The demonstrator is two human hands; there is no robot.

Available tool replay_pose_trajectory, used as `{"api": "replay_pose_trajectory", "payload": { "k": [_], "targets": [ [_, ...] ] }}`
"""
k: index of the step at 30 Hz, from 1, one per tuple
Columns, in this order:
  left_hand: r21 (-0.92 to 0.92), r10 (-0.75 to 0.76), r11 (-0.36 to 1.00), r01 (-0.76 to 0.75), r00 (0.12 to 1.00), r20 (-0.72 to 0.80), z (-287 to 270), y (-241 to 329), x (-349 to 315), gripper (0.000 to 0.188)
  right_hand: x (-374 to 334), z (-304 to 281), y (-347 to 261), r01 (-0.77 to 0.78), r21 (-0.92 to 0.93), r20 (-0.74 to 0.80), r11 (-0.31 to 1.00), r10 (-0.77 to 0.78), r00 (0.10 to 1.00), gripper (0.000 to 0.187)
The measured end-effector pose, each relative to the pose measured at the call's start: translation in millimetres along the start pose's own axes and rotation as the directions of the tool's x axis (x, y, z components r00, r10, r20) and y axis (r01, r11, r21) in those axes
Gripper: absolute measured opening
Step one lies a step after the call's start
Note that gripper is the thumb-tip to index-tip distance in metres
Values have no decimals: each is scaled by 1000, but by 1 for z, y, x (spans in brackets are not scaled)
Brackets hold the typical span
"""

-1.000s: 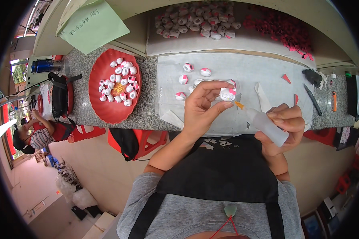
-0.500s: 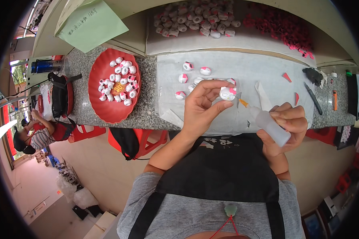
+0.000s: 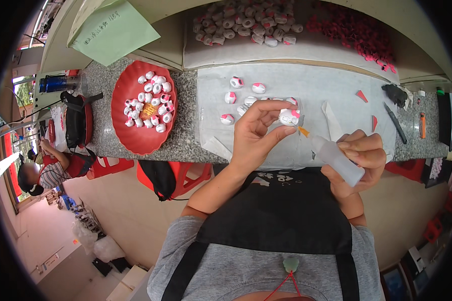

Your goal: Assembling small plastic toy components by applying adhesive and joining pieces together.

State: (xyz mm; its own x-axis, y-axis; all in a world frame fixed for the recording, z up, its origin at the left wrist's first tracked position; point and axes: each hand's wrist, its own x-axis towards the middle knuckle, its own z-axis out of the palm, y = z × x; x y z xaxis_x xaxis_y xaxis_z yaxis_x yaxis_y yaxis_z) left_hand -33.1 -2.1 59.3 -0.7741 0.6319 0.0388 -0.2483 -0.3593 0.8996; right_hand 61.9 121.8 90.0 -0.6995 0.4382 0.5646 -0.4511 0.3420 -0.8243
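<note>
Between the thumb and fingers of my left hand [image 3: 260, 131] is a small white-and-pink piece [image 3: 289, 117], rounded like a bead. My right hand [image 3: 362, 159] is wrapped round a translucent squeeze bottle [image 3: 340, 161], tilted so its orange nozzle tip [image 3: 303, 131] points up and left at the piece. The tip sits just below and right of the piece; whether they touch I cannot tell. Several similar white-and-pink pieces [image 3: 230, 98] lie on the white sheet [image 3: 211, 70] beyond and left of my left hand, some partly hidden by it.
A red scalloped plate [image 3: 123, 128] at left holds more pieces. On the shelf behind lie heaps of white pieces [image 3: 246, 22] and pink parts [image 3: 356, 37]. To the right are a dark pen-like tool [image 3: 396, 124], a black lump [image 3: 394, 95] and an orange stick [image 3: 422, 125]. Another person [image 3: 52, 165] sits far left.
The piece in my left hand has turned slightly and shifted a little right and down. The bottle's nozzle has moved slightly left and down. Both holds stay the same.
</note>
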Motion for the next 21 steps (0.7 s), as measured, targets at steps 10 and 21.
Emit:
{"api": "replay_pose_trajectory", "payload": {
  "k": [10,21],
  "targets": [
    [286,148,944,-162,986,71,-3,-4,0,33,1,1,2,18,-26,9,1000,-18,1000,39],
    [340,183,919,-200,980,82,-6,-4,1,32,0,0,2,-1,-22,29,1000,1,1000,39]
  ]
}}
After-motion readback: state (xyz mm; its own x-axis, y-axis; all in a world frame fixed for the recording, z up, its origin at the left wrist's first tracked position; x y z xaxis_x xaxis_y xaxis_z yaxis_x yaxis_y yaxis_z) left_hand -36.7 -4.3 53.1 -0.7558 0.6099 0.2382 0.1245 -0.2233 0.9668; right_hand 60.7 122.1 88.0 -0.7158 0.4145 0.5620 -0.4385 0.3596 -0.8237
